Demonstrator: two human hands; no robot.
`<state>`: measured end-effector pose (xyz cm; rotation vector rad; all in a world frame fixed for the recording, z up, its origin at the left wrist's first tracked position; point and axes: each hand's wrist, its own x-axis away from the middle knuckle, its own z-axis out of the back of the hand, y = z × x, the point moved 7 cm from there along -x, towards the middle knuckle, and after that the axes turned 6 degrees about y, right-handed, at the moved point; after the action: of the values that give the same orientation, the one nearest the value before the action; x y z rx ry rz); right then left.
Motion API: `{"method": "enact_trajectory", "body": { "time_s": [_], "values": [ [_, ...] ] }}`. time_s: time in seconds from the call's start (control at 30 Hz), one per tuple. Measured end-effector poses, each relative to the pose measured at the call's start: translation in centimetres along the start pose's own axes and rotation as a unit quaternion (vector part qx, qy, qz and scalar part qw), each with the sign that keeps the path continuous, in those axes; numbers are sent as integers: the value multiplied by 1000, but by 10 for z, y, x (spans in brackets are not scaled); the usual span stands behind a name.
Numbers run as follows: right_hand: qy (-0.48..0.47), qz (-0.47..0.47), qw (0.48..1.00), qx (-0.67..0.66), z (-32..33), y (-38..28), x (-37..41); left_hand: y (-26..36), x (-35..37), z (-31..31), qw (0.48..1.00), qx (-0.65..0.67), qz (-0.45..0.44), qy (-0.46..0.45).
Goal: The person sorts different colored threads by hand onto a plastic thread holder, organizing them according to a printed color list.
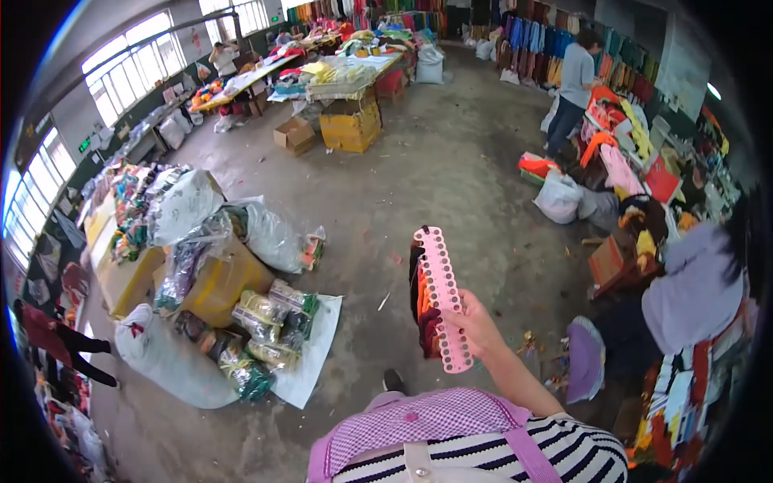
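Note:
My right hand (pixel 475 326) is closed around a long pink card (pixel 440 282) with round holes along both edges, held out in front of my body. Dark, orange and deep red yarn samples (pixel 425 310) hang along the card's left side. The fingertips lie over the lower half of the card. My left hand does not show in the view.
Bagged yarn bundles (pixel 262 318) and a yellow-taped box (pixel 233 282) stand at the left. A seated person (pixel 696 282) is at the right, near a wooden stool (pixel 616 262). Another person (pixel 573 88) stands beside piled fabric (pixel 616 153). Tables and a cardboard box (pixel 295 135) are farther back.

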<state>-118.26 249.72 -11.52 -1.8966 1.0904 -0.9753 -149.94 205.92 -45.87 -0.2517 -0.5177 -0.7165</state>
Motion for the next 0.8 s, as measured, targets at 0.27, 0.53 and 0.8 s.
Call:
{"method": "enact_trajectory", "body": {
  "time_s": [0.27,0.53,0.8],
  "values": [
    [68,22,997,-5,-5,-39,-164,192,-294,297,969,28,-129,210],
    [58,22,998,10,-46,-64,-399,298,-442,453,961,90,-118,235],
    [-92,-19,994,50,-201,-93,-631,207,-445,365,994,21,104,18]
  ]
}}
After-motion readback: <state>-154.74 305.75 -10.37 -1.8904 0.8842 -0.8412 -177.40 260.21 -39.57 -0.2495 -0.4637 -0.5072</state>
